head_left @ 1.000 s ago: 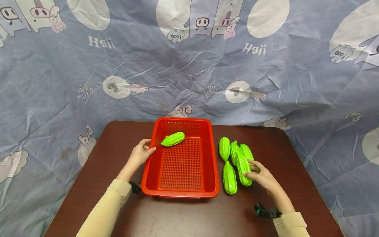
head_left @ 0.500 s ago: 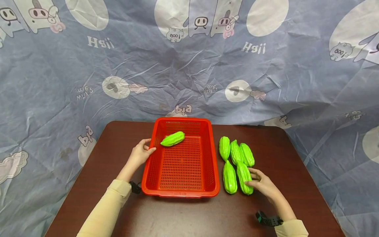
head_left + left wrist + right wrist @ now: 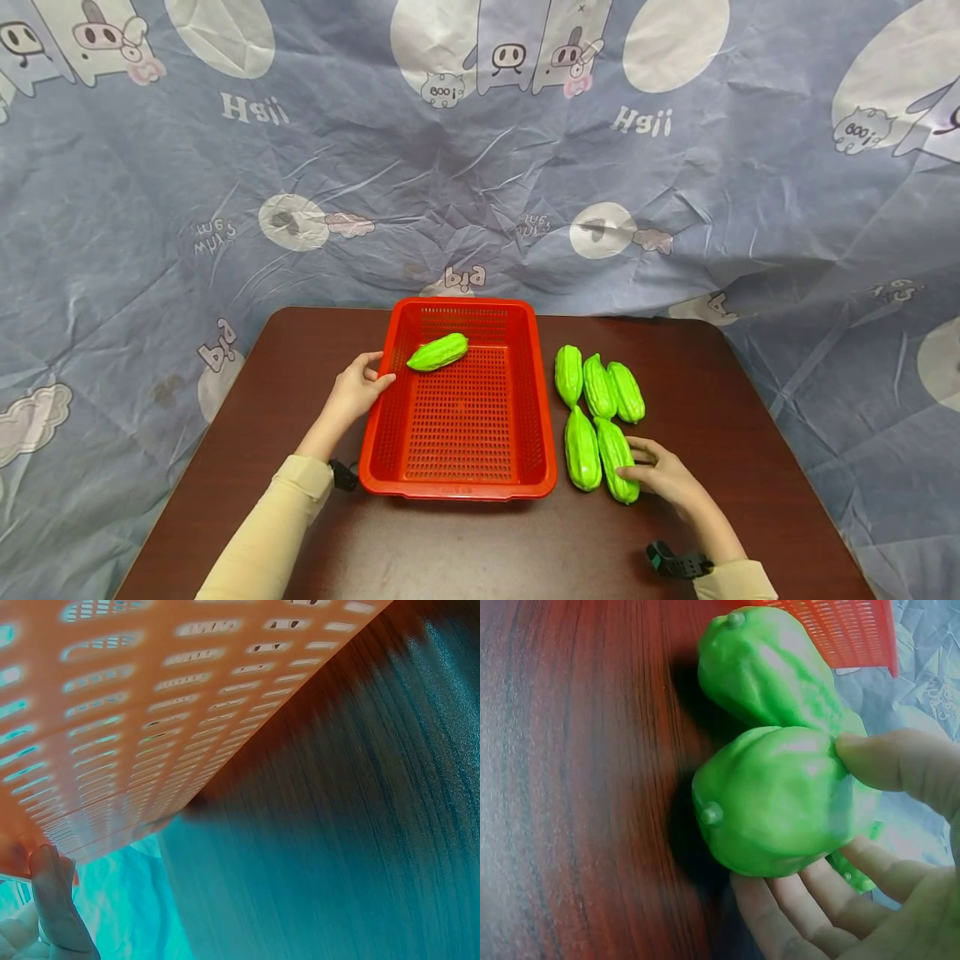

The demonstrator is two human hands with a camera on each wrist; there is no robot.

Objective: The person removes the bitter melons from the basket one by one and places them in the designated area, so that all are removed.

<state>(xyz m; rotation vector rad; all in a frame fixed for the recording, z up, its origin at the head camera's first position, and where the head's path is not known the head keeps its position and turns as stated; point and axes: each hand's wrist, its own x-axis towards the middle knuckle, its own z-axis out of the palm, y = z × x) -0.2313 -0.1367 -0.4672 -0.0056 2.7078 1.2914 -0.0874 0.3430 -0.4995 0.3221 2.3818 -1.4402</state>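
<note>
A bright green bitter melon (image 3: 615,462) lies at the near right of a cluster on the table. My right hand (image 3: 666,475) holds it from the right side. In the right wrist view, the thumb is on one side of this bitter melon (image 3: 769,799) and the fingers curl beneath it. A second bitter melon (image 3: 582,450) lies directly to its left. My left hand (image 3: 356,388) pinches the left rim of a red plastic basket (image 3: 457,492). Inside that basket, one bitter melon (image 3: 438,352) lies near the far left corner. The left wrist view shows the basket's slotted side wall (image 3: 150,712).
Behind the held one lie more bitter melons: one at the left (image 3: 568,375), one in the middle (image 3: 599,387) and one at the right (image 3: 627,392). The dark brown table (image 3: 712,375) ends at a printed blue cloth (image 3: 450,208) hanging behind it.
My right hand has drawn its bitter melon toward me, off the others, to lie in a front row beside another. My left hand and the basket have stayed in place.
</note>
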